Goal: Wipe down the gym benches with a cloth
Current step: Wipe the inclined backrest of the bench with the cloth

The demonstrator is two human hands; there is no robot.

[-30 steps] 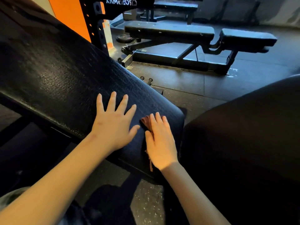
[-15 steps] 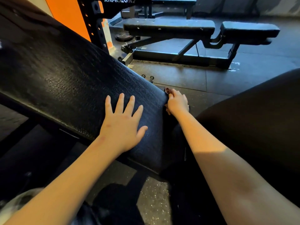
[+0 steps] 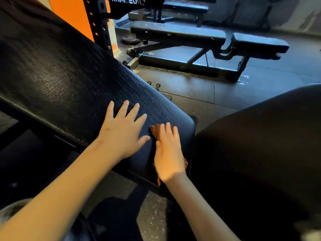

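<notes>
The cloth (image 3: 155, 131) is lying flat under the right hand (image 3: 169, 153) on the bench pad (image 3: 69, 75), near the pad's lower right corner and just inside its end edge. Only a reddish-brown strip is showing past the fingertips, with another scrap peeking out beside the heel of the palm. The right hand is pressing it down with straight fingers held close together, not pinching or curling round it. The left hand (image 3: 124, 133) is resting just beside it on the bare pad, palm down and fingers spread, seemingly bracing. The pad is sloping up and away to the left, and most of its grained black surface is lying beyond both hands, so the wiping is probably far from finished here. A second bench (image 3: 177, 34) is standing well apart on the floor (image 3: 191, 91). The cloth is looking thin, soft and light, so it is likely to bunch or roll under a sliding palm, and the pad's texture is likely to be dragging at it. Covering its middle with a flat hand should suit wiping. For lifting, a pinch at the exposed strip by the fingertips is looking like the easiest hold.
</notes>
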